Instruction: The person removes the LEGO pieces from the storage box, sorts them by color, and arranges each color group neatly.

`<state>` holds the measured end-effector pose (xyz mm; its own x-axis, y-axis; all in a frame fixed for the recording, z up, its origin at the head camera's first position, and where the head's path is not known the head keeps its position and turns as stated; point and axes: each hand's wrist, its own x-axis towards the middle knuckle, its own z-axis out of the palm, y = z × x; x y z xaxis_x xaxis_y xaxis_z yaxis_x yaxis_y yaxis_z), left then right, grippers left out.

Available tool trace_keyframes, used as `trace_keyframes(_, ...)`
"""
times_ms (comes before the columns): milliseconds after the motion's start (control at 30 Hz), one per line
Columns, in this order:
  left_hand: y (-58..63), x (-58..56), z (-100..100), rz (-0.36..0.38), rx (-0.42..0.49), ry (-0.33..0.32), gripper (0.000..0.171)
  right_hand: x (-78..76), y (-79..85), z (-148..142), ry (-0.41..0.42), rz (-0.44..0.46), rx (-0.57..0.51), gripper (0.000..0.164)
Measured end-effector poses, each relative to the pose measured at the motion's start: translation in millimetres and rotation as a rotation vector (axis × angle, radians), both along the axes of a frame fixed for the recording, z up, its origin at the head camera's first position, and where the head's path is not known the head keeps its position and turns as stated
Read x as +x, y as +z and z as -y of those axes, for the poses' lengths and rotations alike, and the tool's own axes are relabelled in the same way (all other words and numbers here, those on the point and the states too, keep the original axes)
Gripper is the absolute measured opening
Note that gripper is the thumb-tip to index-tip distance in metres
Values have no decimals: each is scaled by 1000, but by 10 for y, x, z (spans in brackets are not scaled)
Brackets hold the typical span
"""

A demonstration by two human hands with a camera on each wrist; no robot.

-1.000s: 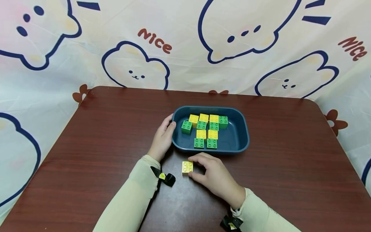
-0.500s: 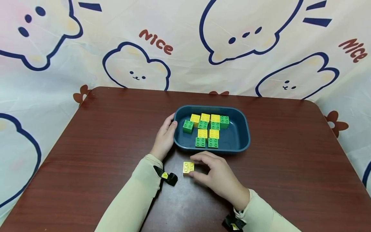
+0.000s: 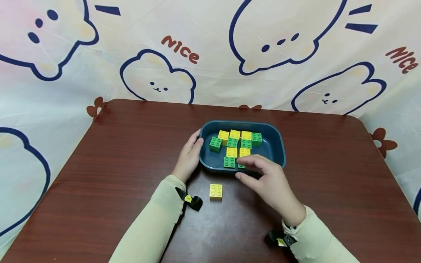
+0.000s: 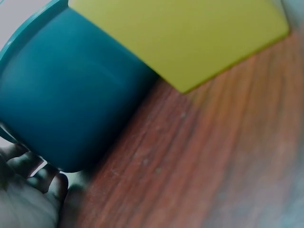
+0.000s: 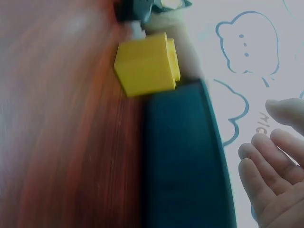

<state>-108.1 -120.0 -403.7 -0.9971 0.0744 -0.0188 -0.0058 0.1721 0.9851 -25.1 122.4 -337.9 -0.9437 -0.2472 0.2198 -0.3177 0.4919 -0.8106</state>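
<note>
A dark blue tray (image 3: 269, 146) holds several yellow and green toy building blocks. My left hand (image 3: 186, 159) grips its left end, thumb at the rim; in the left wrist view some left fingers (image 4: 45, 176) lie against the end wall. A single yellow block (image 3: 215, 191) sits studs up on the table in front of the tray. My right hand (image 3: 268, 179) hovers at the tray's near edge, thumb and fingers apart with nothing between them. It partly covers a green block (image 3: 241, 166). The right wrist view shows the yellow block (image 5: 145, 66) away from the right hand (image 5: 278, 175).
The brown wooden table (image 3: 115, 175) extends around the tray on all sides. Behind it hangs a pale patterned cloth (image 3: 210, 44). Each wrist wears a small black camera, the left one (image 3: 195, 202) close beside the loose yellow block.
My right hand has let go of the yellow block and moved up and right to the tray's near edge. The block stays on the table. My left hand still holds the tray.
</note>
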Motion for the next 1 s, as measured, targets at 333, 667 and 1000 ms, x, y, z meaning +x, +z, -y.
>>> trace_keyframes(333,3,2,4,32,-8,-5,46,-293,7,-243,-77,75,114,34)
trace_keyframes(667,-9,5,9,21,-3,-7,47,-481,-3,-301,-76,200,244,31)
trace_keyframes(1000,-9,1,7,15,1,-12,47,-622,6,-293,-39,299,362,33)
